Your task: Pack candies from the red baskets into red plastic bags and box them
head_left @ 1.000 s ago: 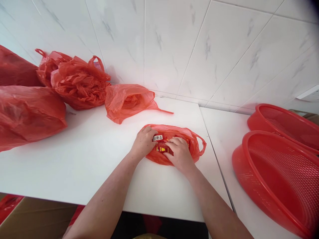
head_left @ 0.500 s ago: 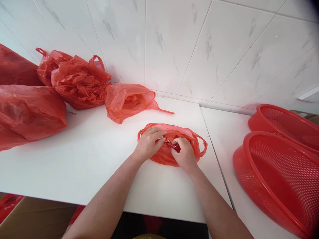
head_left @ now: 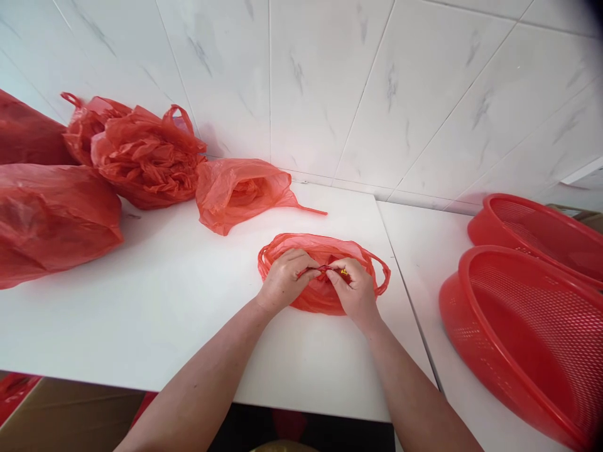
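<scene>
Pinching a wrapper (head_left: 322, 269) over the bag (head_left: 319, 301), both hands (head_left: 284, 278) (head_left: 355, 289) have roomy tabletop (head_left: 141, 314) leftward, front edge (head_left: 311, 410) near.

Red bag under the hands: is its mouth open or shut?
Open: the red bag has its rim spread, and its far inner wall shows beyond the left hand and right hand.

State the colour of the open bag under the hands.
The bag is translucent red, best seen in the head view.
</scene>
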The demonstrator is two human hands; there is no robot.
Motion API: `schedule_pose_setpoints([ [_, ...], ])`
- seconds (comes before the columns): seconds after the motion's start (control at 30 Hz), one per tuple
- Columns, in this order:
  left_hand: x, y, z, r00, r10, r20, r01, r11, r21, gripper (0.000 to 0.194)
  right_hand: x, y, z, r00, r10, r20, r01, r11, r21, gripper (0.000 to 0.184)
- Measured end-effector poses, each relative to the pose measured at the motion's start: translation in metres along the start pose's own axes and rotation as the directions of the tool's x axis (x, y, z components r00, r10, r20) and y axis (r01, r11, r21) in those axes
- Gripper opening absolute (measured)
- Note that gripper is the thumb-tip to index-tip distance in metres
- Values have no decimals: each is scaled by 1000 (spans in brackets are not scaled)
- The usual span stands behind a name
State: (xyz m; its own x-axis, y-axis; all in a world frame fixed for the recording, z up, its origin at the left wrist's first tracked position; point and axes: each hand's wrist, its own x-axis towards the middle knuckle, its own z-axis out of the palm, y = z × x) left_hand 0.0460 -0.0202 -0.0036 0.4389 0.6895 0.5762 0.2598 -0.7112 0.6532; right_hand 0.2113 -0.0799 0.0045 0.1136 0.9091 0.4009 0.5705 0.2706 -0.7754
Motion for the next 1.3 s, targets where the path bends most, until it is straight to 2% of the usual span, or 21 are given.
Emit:
schedule_pose_setpoints([
  [0.1, 0, 5, -2, 983, -160, 88, 174, 969, -175, 20, 1, 0, -1, 993, -108, -39, 107, 994, -29, 8],
  [0.2, 0, 8, -3, 926, -329, 187, 373, 874, -311, 28, 1, -1, -2, 977, -200, -72, 196, 979, -57, 11],
  [0.3, 0, 8, 1, 889, -378, 258, 455, 787, -417, 23, 0, -2, -1, 973, -203, -107, 198, 979, -58, 11],
  [0.43, 0, 5, 7, 894, -383, 235, 446, 697, -562, 20, 0, -3, 1, 985, -27, -170, 24, 1000, -21, 13],
  [0.5, 0, 4, 8, 895, -394, 209, 437, 681, -588, 19, 0, -3, 1, 990, 57, -126, -53, 998, 35, 11],
  [0.63, 0, 6, 6, 888, -409, 211, 450, 671, -590, 14, -1, -3, 4, 995, 88, 52, -96, 982, 166, 16],
  [0.77, 0, 6, 3, 878, -396, 268, 475, 656, -587, 12, 0, -1, 5, 982, 135, 130, -165, 950, 264, 18],
  [0.93, 0, 4, 3, 891, -353, 284, 451, 633, -629, 8, 1, 1, 2, 970, 156, 187, -208, 929, 307, 18],
  [1.13, 0, 8, 3, 899, -350, 263, 438, 682, -586, 10, 1, -3, 1, 960, 182, 211, -243, 918, 313, 14],
  [1.3, 2, 12, 1, 914, -338, 226, 405, 803, -438, 8, 1, -4, 3, 957, 230, 178, -271, 926, 263, 8],
])
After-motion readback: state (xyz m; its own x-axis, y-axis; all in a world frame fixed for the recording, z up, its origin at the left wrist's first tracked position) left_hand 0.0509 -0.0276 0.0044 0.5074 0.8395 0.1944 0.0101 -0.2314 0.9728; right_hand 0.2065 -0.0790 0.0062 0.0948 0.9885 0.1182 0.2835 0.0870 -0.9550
